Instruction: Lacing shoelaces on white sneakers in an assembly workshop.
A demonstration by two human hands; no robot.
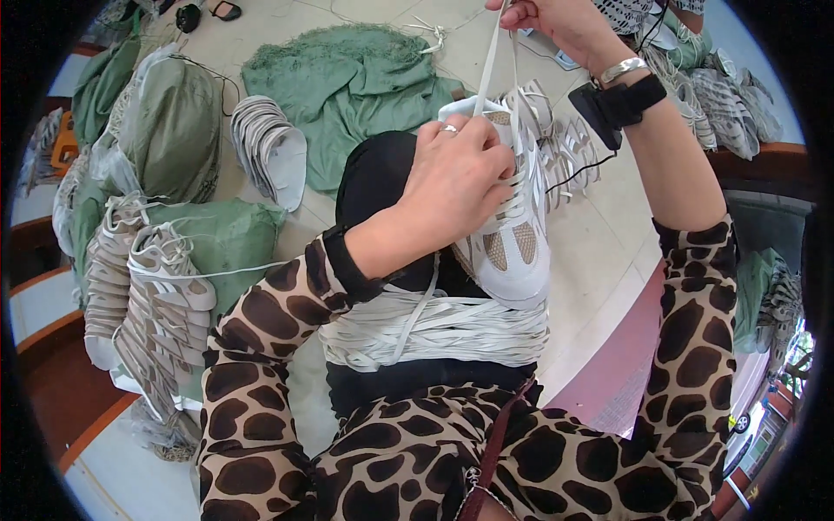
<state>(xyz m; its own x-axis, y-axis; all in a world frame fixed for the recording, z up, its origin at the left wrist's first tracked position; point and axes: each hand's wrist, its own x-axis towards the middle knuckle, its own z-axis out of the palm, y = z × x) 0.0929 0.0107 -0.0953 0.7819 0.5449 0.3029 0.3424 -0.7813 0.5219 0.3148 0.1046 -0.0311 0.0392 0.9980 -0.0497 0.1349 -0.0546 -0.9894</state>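
Note:
A white and beige shoe upper (526, 252) with mesh panels lies over my knee, its toe pointing toward me. My left hand (460, 174) is closed on its side by the eyelets, the fingers curled so that the fingertips are partly hidden. Above it, at the top edge of the view, my right hand (552, 26) pinches a white shoelace (489, 65), which runs taut up from the shoe's eyelets. A thick bundle of white laces (443, 330) rests across my lap, one loose strand trailing over my black-clad leg.
Stacked shoe uppers (165, 304) stand at the left beside green sacks (178, 122). Nested pale pieces (265, 143) and a spread green cloth (347, 87) lie on the tiled floor. More uppers (569, 152) hang beyond my knee; further piles (730, 100) sit at the far right.

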